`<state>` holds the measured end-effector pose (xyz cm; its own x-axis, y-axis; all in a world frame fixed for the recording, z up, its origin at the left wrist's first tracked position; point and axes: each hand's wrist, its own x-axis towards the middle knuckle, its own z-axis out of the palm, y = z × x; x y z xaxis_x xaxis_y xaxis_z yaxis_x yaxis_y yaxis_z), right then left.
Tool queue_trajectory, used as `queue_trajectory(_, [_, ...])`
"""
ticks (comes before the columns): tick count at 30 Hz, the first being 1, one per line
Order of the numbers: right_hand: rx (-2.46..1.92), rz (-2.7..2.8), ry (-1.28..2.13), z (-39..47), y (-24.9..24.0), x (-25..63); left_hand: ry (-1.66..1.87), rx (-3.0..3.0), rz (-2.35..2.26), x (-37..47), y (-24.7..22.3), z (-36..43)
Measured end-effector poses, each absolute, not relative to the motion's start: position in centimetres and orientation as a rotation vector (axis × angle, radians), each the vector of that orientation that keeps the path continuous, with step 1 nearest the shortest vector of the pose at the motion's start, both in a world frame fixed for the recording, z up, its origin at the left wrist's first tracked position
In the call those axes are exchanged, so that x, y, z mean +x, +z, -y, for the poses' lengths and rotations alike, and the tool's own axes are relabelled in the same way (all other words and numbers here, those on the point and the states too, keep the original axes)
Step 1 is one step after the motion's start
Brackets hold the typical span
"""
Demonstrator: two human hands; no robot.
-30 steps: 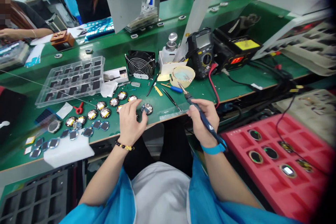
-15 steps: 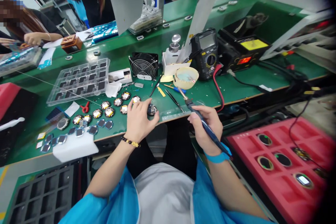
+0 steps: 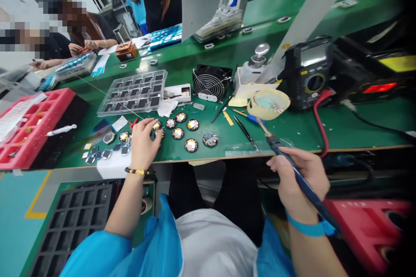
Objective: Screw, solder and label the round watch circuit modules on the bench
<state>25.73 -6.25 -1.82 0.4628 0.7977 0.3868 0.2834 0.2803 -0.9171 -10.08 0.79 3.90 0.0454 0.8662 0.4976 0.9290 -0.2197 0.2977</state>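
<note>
My right hand (image 3: 300, 173) is wrapped round a dark blue soldering iron (image 3: 302, 181), its tip pointing up-left beside a round yellowish bowl (image 3: 269, 104). Over the left group of small round boards sits my left hand (image 3: 145, 140), thumb and fingers curved near a round board (image 3: 159, 133); whether it grips one is too small to tell. More round boards (image 3: 177, 133) lie to its right, with a blue-grey round part (image 3: 210, 139) near the table edge. Small square modules (image 3: 106, 154) and a white pad (image 3: 113, 165) are left of my left wrist.
Tweezers (image 3: 245, 132), a fan (image 3: 212, 82), a multimeter (image 3: 310, 73) and a clear compartment tray (image 3: 133, 91) stand on the green table (image 3: 182, 156). Red foam trays (image 3: 39, 125) are at far left and lower right. People work across the table.
The view has shifted left. My left hand has moved left, away from the blue-grey round part to the left-hand boards. My right hand still holds the soldering iron.
</note>
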Motion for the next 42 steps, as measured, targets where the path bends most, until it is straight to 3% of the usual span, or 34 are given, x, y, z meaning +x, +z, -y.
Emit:
queue_trajectory(4, [-1.273, 1.149, 0.490, 6.1, -2.0, 25.3, -0.806, -2.255, 1.937, -13.2, 3.4, -1.4])
queue_trajectory(13, [-1.177, 1.167, 0.666, 6.5, -0.4, 25.2, -1.384, -2.453, 1.985, -5.5, 3.1, 0.9])
queue_trajectory(20, [-1.098, 1.166, 0.811, 6.3, -0.3, 25.6, -1.358, -2.623, 1.552, -0.2, 2.0, 0.7])
queue_trajectory(42, [-1.137, 1.148, 0.954, 5.5, -0.9, 25.0, -1.292, -2.721, 1.462, 0.4, 1.2, -0.2])
